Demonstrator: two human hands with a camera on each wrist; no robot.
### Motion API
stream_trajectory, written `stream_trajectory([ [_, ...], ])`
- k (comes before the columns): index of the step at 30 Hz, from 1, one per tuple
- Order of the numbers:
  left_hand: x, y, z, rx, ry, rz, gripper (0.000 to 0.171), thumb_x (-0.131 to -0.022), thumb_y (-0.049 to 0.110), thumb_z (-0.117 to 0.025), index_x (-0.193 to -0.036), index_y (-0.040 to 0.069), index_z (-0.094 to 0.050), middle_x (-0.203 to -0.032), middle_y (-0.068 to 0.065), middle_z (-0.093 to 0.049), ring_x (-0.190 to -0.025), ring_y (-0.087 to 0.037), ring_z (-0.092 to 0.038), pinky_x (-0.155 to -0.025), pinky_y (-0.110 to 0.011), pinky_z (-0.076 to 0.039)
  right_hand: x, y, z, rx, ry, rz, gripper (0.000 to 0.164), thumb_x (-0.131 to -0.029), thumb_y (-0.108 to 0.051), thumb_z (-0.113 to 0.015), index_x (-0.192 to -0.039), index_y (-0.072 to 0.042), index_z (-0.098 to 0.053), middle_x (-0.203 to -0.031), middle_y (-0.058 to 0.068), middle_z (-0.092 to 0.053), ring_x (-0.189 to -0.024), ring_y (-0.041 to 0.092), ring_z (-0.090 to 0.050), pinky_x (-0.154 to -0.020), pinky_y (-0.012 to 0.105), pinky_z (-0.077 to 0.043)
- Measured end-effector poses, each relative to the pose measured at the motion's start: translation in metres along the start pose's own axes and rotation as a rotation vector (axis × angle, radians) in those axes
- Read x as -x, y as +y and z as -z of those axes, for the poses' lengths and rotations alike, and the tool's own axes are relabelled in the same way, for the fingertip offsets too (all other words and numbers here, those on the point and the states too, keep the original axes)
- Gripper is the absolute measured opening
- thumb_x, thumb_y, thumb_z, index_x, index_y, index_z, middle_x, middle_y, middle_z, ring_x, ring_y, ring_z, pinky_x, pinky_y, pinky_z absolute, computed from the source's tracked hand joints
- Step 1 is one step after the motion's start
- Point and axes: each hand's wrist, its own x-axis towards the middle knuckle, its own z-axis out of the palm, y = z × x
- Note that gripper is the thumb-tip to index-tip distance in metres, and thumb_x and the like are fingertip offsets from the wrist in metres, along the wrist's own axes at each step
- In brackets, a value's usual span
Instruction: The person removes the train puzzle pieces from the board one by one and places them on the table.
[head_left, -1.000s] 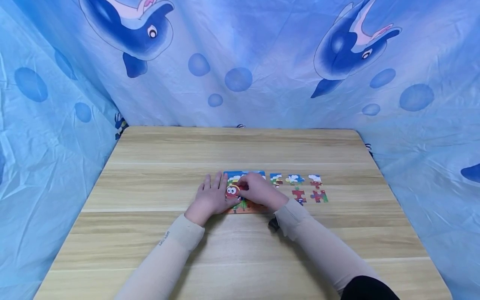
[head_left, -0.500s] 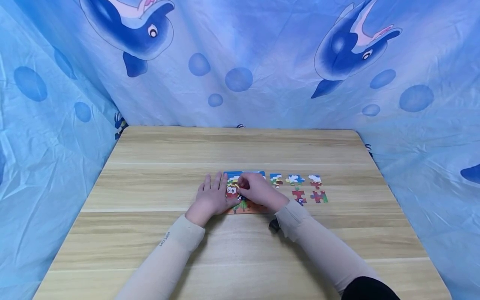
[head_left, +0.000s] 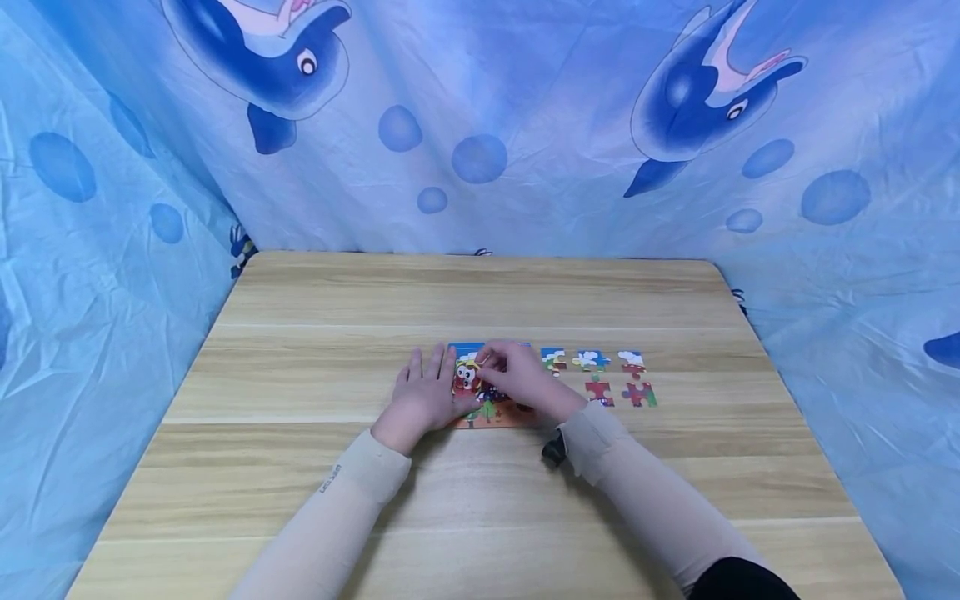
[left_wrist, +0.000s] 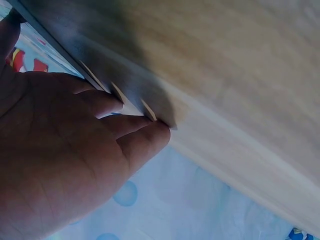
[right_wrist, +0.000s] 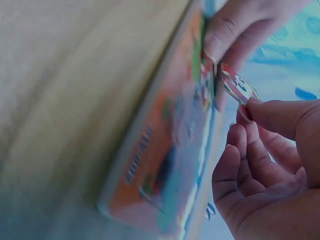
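My right hand (head_left: 521,379) pinches a red puzzle piece (right_wrist: 240,86) with cartoon eyes between thumb and fingertip. In the right wrist view the piece is tilted, close over the picture board. This puzzle board (head_left: 483,415) has a blue top and an orange lower border with lettering. My left hand (head_left: 427,396) lies flat at the board's left side, fingers spread and thumb reaching over its lower part. In the left wrist view, the left fingertips (left_wrist: 155,132) rest on the table beside the board's edge. Much of the board's middle is hidden under my right hand.
Right of the board lie several loose puzzle pieces, among them a blue-and-white one (head_left: 591,360) and a red one with green (head_left: 639,394). The wooden table (head_left: 480,517) reaches back to a blue dolphin-print curtain (head_left: 480,83). A dark object (head_left: 553,450) sits at my right cuff.
The piece with eyes has turned and shifted slightly up over the board in my right fingers. The right hand has moved slightly right; the left hand stays put.
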Motion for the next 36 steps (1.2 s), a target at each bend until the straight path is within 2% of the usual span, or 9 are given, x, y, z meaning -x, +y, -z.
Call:
stream_trajectory([
  [4,-0.002,-0.001,-0.003,0.006,0.012,-0.004,0.113,-0.086,0.088,-0.037,-0.163,0.017,0.005,-0.168,-0.008,0.007,-0.149,-0.046,0.009,-0.117,-0.063,-0.01,0.005,0.002,0.01,-0.025,0.04,0.002,0.009,-0.098,-0.013,-0.072,-0.107,-0.015,-0.071,-0.091,-0.005,-0.068,-0.084,0.014,-0.064,-0.075,0.032,-0.055],
  [13,-0.003,-0.003,-0.006,0.009,0.034,-0.014,0.114,-0.085,0.086,-0.043,-0.165,0.015,-0.002,-0.169,-0.011,0.002,-0.15,-0.047,0.007,-0.117,-0.063,-0.01,0.023,0.02,0.037,-0.028,0.094,-0.065,0.007,-0.098,-0.015,-0.072,-0.105,-0.015,-0.072,-0.09,-0.001,-0.069,-0.085,0.018,-0.063,-0.076,0.037,-0.054],
  [18,-0.003,-0.001,-0.004,0.031,0.024,-0.015,0.113,-0.087,0.084,-0.046,-0.165,0.014,-0.004,-0.17,-0.011,0.001,-0.15,-0.046,0.008,-0.117,-0.063,-0.008,0.033,0.035,0.055,-0.017,0.09,-0.108,0.01,-0.096,-0.014,-0.073,-0.106,-0.013,-0.073,-0.09,0.001,-0.069,-0.084,0.019,-0.063,-0.074,0.037,-0.053],
  [25,-0.002,0.001,-0.005,0.038,0.039,-0.005,0.112,-0.087,0.082,-0.048,-0.165,0.015,-0.005,-0.17,-0.011,0.001,-0.15,-0.046,0.009,-0.116,-0.064,-0.009,0.052,0.052,0.081,-0.026,0.038,-0.189,0.008,-0.097,-0.021,-0.073,-0.103,-0.015,-0.073,-0.091,0.009,-0.07,-0.073,0.027,-0.059,-0.057,0.036,-0.049],
  [30,-0.002,0.002,-0.004,0.052,0.044,-0.018,0.113,-0.087,0.083,-0.048,-0.165,0.014,-0.005,-0.169,-0.013,0.0,-0.149,-0.048,0.008,-0.115,-0.066,-0.01,0.063,0.059,0.092,-0.005,0.01,-0.221,0.006,-0.096,-0.018,-0.074,-0.099,-0.013,-0.074,-0.087,0.01,-0.069,-0.072,0.029,-0.059,-0.06,0.036,-0.048],
  [36,0.009,0.008,0.01,0.05,0.027,-0.019,0.111,-0.089,0.079,-0.051,-0.164,0.009,-0.009,-0.169,-0.016,-0.005,-0.15,-0.049,0.004,-0.116,-0.065,-0.01,0.066,0.064,0.096,0.03,-0.021,-0.226,0.006,-0.094,-0.017,-0.077,-0.096,-0.011,-0.075,-0.08,0.007,-0.067,-0.067,0.021,-0.054,-0.06,0.035,-0.045],
])
